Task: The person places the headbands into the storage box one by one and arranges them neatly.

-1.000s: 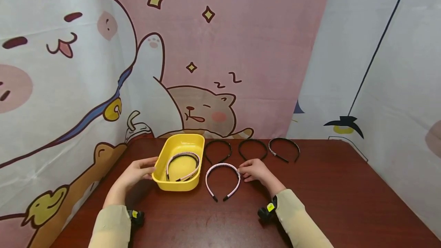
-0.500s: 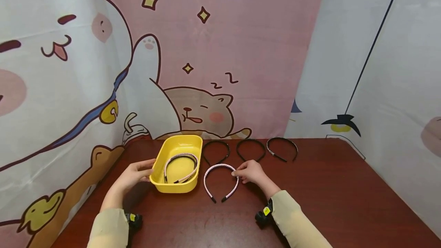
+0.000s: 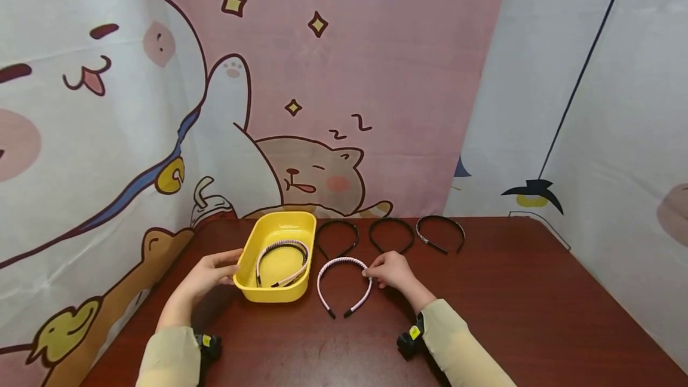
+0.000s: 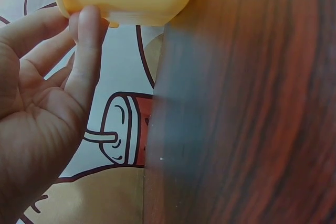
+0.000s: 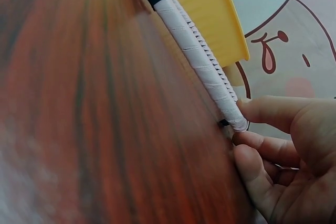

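Observation:
My left hand [image 3: 206, 275] holds the left rim of a yellow plastic tray [image 3: 273, 295], its thumb and fingers pinching the edge in the left wrist view. Inside the tray rests at least one pink-and-black headband [image 3: 282, 243]. To its right, a pink wrapped headband [image 3: 344, 260] with dark tips lies on the table, its open ends toward me. My right hand [image 3: 392, 270] pinches the right side of this headband between thumb and fingers. Close up in the right wrist view, the pink band [image 5: 197, 59] shows a row of small teeth along its inner edge.
Behind the pink headband, a row of dark headbands lies near the back edge: a left one [image 3: 357, 235], a middle one [image 3: 391, 220] and a right one [image 3: 442, 217] with a patterned side. A cartoon-print cloth [image 3: 408, 88] stands behind the brown table [image 3: 510, 291].
My right hand has moved slightly left onto the pink headband and grips its side. The left hand stays on the tray. The whole view has shifted a little.

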### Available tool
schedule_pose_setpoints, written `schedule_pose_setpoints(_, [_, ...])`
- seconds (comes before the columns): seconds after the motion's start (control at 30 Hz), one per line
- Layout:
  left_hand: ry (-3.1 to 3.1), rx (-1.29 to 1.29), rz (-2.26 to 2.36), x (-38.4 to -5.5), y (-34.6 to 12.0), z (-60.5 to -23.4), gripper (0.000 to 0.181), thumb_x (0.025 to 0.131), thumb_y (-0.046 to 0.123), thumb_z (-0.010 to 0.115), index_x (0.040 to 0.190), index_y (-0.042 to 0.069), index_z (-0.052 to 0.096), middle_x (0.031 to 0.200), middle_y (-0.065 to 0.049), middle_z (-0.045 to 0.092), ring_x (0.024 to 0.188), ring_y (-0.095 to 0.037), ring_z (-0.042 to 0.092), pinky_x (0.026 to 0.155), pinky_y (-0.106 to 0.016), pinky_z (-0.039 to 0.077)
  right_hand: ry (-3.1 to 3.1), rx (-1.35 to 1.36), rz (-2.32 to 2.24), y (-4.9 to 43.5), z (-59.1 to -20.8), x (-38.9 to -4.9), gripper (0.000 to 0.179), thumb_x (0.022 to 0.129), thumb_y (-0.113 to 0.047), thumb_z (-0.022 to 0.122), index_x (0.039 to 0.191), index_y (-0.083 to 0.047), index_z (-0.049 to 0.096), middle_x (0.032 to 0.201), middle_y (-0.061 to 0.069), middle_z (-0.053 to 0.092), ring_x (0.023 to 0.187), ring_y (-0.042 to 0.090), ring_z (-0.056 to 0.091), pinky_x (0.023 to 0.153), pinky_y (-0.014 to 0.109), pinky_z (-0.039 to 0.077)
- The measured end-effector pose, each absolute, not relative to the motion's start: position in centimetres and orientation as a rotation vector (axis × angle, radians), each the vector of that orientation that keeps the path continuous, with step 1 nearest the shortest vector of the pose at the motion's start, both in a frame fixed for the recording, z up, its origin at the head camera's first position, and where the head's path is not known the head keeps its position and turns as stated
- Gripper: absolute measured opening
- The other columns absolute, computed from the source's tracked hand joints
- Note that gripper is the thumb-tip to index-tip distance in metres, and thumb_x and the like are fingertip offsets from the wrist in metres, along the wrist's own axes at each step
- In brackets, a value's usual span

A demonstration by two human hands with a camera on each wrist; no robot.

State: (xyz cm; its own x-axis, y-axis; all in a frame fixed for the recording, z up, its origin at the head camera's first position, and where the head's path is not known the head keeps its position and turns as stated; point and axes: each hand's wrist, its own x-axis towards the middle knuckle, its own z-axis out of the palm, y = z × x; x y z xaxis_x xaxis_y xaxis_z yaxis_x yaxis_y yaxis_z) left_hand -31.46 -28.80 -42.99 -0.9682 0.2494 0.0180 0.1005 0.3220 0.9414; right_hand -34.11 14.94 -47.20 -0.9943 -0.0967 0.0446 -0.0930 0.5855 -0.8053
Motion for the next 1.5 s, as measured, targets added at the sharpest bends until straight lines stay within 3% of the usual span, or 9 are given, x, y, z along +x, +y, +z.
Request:
schedule_pose_setpoints(0.47, [2.443,0.329,1.731,-31.3,-29.0,-43.3,0.055,0.095,0.011,0.061,0.142,-0.008,0.041,0.136,-0.031,0.049,0.097,-0.030,0.065,0.082,-0.040,0.055,2.688,-0.157,-1.490,15.0,-47.0,-33.9,0.013,0.076,-0.014,0.078,0.072,-0.004,0.072,0.058,0.003,0.061,0.043,0.013,0.056,0.044,0.029,0.052])
schedule_pose_setpoints(0.8, [2.473,0.318,1.703,-31.3,-29.1,-43.2,0.054,0.095,0.012,0.061,0.142,-0.007,0.042,0.134,-0.029,0.050,0.095,-0.025,0.066,0.080,-0.035,0.056,2.353,-0.132,-1.746,16.0,-46.3,-34.0,0.013,0.080,-0.004,0.071,0.087,0.007,0.066,0.071,0.010,0.067,0.055,0.016,0.061,0.051,0.032,0.055])
schedule_pose_setpoints(1.0, [2.467,0.318,1.709,-31.4,-29.1,-43.2,0.054,0.095,0.013,0.062,0.141,-0.007,0.043,0.134,-0.028,0.051,0.095,-0.024,0.067,0.079,-0.034,0.056,2.237,-0.181,-1.764,16.4,-46.3,-34.1,0.023,0.082,0.001,0.064,0.101,0.015,0.065,0.072,0.008,0.066,0.055,0.014,0.059,0.055,0.032,0.056])
schedule_pose_setpoints(1.5, [2.444,0.348,1.737,-31.5,-28.9,-43.2,0.053,0.094,0.009,0.062,0.141,-0.009,0.042,0.134,-0.031,0.050,0.095,-0.026,0.066,0.078,-0.035,0.056,2.140,-0.250,-1.788,17.0,-46.7,-34.3,0.029,0.086,-0.003,0.061,0.106,0.018,0.061,0.072,0.006,0.065,0.059,0.012,0.060,0.059,0.030,0.056])
